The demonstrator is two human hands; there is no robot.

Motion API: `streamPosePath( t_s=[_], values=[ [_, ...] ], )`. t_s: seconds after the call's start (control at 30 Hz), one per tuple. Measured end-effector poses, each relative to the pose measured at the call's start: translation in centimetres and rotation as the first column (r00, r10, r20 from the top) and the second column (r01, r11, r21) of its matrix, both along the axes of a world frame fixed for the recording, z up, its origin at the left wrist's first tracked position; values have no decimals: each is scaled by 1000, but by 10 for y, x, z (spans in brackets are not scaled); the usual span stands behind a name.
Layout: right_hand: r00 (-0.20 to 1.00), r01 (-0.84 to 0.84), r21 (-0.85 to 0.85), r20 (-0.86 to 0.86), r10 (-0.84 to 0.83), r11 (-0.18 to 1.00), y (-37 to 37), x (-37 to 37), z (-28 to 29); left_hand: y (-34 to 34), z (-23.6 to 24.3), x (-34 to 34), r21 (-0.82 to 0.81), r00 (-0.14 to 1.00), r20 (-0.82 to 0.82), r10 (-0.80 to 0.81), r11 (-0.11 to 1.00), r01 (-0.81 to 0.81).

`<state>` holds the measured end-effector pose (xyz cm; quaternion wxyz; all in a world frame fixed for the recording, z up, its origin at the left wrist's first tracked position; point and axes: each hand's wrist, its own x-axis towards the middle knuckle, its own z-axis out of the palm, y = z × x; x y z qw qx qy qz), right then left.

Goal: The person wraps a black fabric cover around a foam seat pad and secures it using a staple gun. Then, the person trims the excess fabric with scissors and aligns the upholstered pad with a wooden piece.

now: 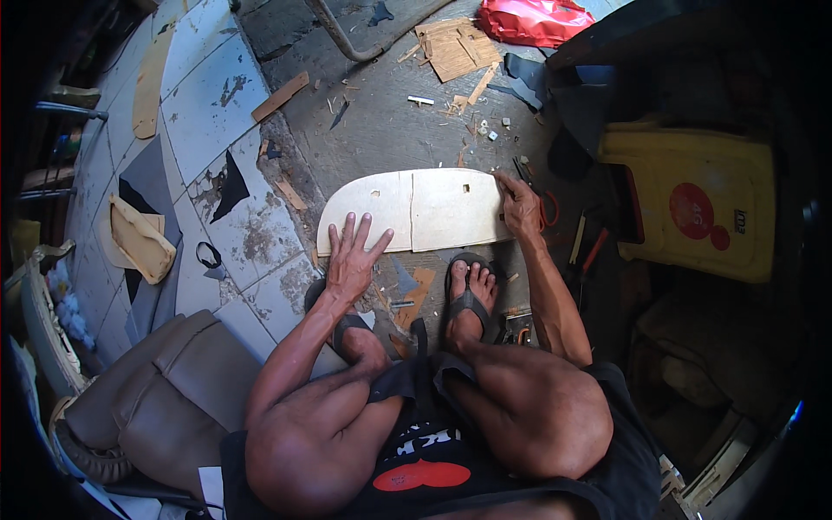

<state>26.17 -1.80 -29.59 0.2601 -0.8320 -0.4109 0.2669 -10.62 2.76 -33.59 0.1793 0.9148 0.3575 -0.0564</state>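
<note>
A flat cream board with a rounded left corner lies on the floor in front of my feet. A dark line like a seam or crack runs across its middle, and each half has one small hole. My left hand lies on the left half's near edge, fingers spread. At the other end, my right hand holds the board's right edge, its fingers bent around the far right corner. Red-handled scissors lie just beyond that hand, partly hidden by it.
Right of my right arm are a red-handled tool and a yellow container or lid. Wood scraps and a red plastic bag lie farther off. Brown cushions stand on the left, beside white tiles.
</note>
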Motion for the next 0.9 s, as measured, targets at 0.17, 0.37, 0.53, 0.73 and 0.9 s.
streamPosePath(
  t_s=[0.17,0.37,0.53,0.73,0.9],
  values=[
    [996,-74,131,54,68,989,-11,9,-44,0,4,0,-15,1000,15,8,1000,-8],
    [990,-90,155,125,71,984,-15,14,-58,1,0,-4,-29,998,50,-25,999,26],
    [990,-86,119,120,72,989,-11,10,-56,0,-6,-12,35,998,21,-58,998,57],
    [978,-19,-42,208,28,999,-18,12,-51,24,13,7,-274,989,136,65,962,-26],
    [895,-325,-116,282,345,939,-23,-28,5,53,43,8,-175,993,-122,-8,984,-14]
  ],
)
